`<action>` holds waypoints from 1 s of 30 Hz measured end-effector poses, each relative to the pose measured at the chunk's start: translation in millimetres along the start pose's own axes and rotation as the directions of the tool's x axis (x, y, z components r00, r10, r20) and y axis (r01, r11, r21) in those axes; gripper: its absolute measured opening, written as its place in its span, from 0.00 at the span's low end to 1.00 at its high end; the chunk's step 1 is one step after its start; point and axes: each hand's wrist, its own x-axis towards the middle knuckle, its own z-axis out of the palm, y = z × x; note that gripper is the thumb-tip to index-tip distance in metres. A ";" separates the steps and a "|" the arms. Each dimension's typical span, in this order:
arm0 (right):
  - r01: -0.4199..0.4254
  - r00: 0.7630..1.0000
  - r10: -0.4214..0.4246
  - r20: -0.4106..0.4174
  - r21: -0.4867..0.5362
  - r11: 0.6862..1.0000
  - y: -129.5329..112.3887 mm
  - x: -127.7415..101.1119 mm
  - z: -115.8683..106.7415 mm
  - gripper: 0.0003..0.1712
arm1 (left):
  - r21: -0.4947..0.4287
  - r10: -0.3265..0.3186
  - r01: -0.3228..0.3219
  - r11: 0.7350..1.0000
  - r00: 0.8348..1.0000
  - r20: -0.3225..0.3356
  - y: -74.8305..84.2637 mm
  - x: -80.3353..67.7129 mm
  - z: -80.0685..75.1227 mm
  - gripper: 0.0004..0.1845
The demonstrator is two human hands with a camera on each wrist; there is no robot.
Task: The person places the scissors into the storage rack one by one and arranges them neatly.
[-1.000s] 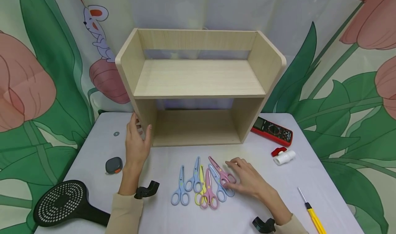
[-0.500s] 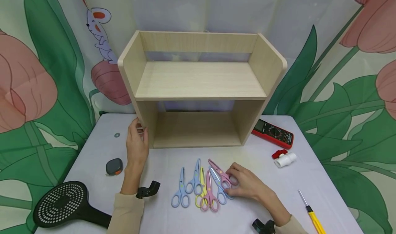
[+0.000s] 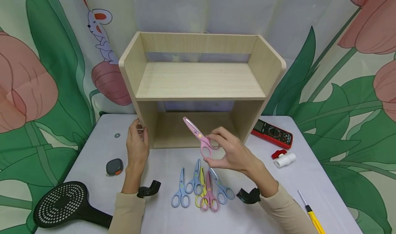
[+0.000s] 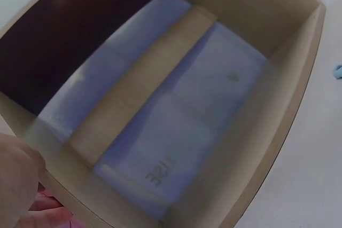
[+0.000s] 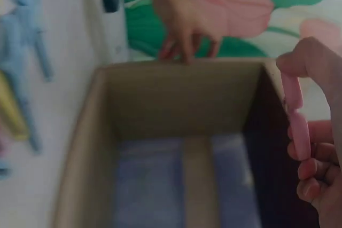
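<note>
One pair of pink plastic-handled scissors (image 3: pixel 198 132) is up off the white worktop (image 3: pixel 173 222); not set down yet. Judging by the layout, five pairs are left, lying near the centre: left blue scissors (image 3: pixel 182 186), middle blue scissors (image 3: pixel 196 180), yellow scissors (image 3: pixel 202 177), second pink scissors (image 3: pixel 208 184) and right blue scissors (image 3: pixel 220 185). So probably early on.

Right hand (image 3: pixel 236 153) pinches the held pair by its handle loops, thumb nearer, fingers farther, blades tilted up toward far left. Head view puts it across the lower opening of the two-level pale wood shelf unit (image 3: pixel 198 81); can't tell if the tip is past the front edge. Right forearm slants in from near right.

Left hand (image 3: pixel 137 148) rests loosely bent fingers against the unit's left outer side, not visibly wrapped round it.
</note>
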 end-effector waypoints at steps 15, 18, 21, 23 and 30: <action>-0.129 0.972 0.084 -0.218 -0.199 0.972 0.4 151.5 15.9 0.30 | 0.019 0.018 -0.018 1.000 1.000 -0.002 -5.8 -4.4 3.1 0.24; -0.201 0.971 0.166 -0.173 -0.209 0.957 -0.4 170.4 22.1 0.30 | 0.028 0.013 -0.013 1.000 1.000 0.003 -5.4 -4.4 1.9 0.24; -0.275 0.960 0.254 -0.119 -0.220 0.936 -1.0 186.2 29.1 0.30 | 0.032 0.006 -0.006 0.999 1.000 0.010 -5.4 -4.1 0.8 0.24; -0.312 0.950 0.301 -0.082 -0.232 0.921 -2.0 195.9 33.7 0.30 | 0.031 0.002 -0.003 1.000 1.000 0.011 -5.8 -3.9 0.6 0.24; -0.362 0.924 0.382 0.033 -0.257 0.896 -9.7 220.7 42.8 0.35 | 0.030 0.016 -0.016 0.999 1.000 -0.002 -5.3 -3.1 1.1 0.24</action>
